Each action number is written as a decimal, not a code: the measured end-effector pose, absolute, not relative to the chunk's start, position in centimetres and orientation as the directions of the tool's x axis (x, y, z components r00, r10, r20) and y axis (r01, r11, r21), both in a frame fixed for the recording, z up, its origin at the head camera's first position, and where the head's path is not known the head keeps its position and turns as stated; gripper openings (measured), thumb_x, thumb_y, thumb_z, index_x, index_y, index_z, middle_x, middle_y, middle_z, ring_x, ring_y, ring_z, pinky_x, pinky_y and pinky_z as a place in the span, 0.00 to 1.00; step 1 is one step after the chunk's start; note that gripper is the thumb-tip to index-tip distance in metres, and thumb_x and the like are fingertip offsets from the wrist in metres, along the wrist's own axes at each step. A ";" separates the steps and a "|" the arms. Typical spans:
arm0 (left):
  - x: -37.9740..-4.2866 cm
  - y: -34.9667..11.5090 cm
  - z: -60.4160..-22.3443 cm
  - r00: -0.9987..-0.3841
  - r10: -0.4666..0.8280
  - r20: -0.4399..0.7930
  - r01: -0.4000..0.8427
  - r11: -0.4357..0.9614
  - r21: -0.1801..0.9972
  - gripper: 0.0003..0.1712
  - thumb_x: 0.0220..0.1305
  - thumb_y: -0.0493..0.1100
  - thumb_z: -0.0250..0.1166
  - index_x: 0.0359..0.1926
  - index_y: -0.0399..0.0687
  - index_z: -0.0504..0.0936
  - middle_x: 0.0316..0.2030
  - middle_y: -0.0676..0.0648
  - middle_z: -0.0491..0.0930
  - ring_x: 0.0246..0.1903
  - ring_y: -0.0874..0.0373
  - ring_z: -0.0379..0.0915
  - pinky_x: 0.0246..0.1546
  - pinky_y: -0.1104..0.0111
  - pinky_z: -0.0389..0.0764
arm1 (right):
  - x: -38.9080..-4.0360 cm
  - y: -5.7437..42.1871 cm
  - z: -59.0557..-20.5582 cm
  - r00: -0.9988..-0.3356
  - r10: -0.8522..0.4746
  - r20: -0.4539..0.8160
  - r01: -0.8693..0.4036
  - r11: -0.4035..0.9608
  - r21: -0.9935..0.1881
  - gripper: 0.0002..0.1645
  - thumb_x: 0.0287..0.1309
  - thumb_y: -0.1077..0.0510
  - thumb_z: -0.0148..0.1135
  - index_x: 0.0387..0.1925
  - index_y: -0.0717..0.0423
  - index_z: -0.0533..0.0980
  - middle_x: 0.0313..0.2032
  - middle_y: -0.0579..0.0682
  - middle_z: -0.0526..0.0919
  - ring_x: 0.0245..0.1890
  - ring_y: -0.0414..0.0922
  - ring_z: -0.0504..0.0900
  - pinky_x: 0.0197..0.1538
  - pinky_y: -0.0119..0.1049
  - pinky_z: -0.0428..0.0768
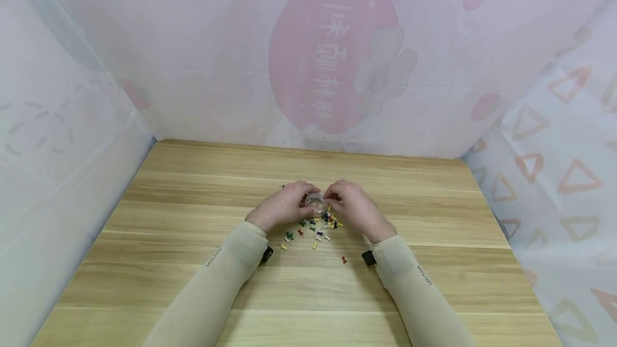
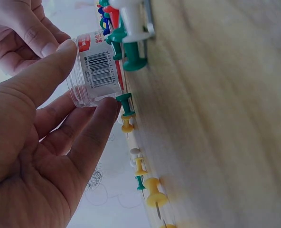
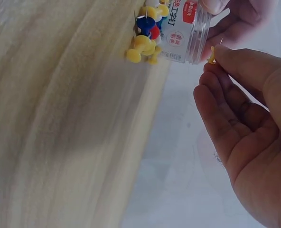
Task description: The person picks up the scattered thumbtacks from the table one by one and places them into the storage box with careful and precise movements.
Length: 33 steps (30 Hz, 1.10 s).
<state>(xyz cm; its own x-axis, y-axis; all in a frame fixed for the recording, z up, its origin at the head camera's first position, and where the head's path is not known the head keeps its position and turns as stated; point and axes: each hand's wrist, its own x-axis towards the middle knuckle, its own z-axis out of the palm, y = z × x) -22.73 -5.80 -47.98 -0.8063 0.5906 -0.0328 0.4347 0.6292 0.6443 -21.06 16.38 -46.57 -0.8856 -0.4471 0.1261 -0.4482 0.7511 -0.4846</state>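
A clear plastic jar [image 2: 98, 66] with a white and red label and a barcode stands upright on the table, its mouth open upward. My left hand [image 1: 284, 205] grips it around the side, thumb near the rim and fingers on the opposite wall. Close by the jar's rim, my right hand [image 1: 354, 205] pinches a yellow push pin [image 3: 211, 55] between thumb and index finger. A few light-coloured bits show inside the jar in the head view. Loose push pins [image 1: 319, 233] in yellow, green, red, blue and white lie scattered around the jar's near side.
A lone red push pin [image 1: 344, 260] lies nearer the body, by the right wrist. Several green pins [image 1: 289, 236] and a yellow pin [image 1: 283, 247] lie near the left wrist. The wooden table [image 1: 193, 175] meets a printed cloth wall [image 1: 217, 95] at the back.
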 end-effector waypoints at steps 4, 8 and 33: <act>-22.7 -5.8 -47.9 -0.806 0.591 -0.036 0.432 0.628 0.647 0.31 0.67 0.50 0.72 0.67 0.46 0.77 0.55 0.46 0.81 0.53 0.52 0.78 0.56 0.59 0.78 | -21.1 16.3 -46.7 -0.881 -0.457 0.125 -0.458 0.753 -0.473 0.07 0.65 0.61 0.69 0.43 0.52 0.87 0.41 0.39 0.84 0.41 0.36 0.81 0.47 0.31 0.81; -22.7 -5.8 -48.0 -0.807 0.589 -0.039 0.434 0.636 0.638 0.33 0.67 0.50 0.71 0.69 0.45 0.76 0.56 0.45 0.81 0.54 0.51 0.78 0.57 0.58 0.78 | -21.2 16.5 -46.8 -0.886 -0.448 0.118 -0.446 0.755 -0.480 0.07 0.65 0.61 0.69 0.44 0.52 0.87 0.43 0.40 0.85 0.42 0.37 0.81 0.48 0.33 0.82; -22.5 -5.7 -47.8 -0.826 0.559 -0.070 0.418 0.692 0.588 0.37 0.66 0.55 0.71 0.72 0.49 0.73 0.65 0.46 0.76 0.59 0.54 0.74 0.63 0.58 0.75 | -23.1 20.0 -48.2 -0.700 -0.714 0.017 -0.647 0.623 -0.440 0.11 0.64 0.60 0.69 0.47 0.47 0.88 0.49 0.40 0.85 0.51 0.36 0.81 0.60 0.34 0.78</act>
<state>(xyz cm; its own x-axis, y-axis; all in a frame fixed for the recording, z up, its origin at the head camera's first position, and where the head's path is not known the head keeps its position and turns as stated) -22.46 -5.69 -47.80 -0.8265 0.5586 -0.0699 0.4183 0.6924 0.5879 -23.13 20.03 -48.25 -0.6998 -0.7141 0.0175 -0.6466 0.6229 -0.4403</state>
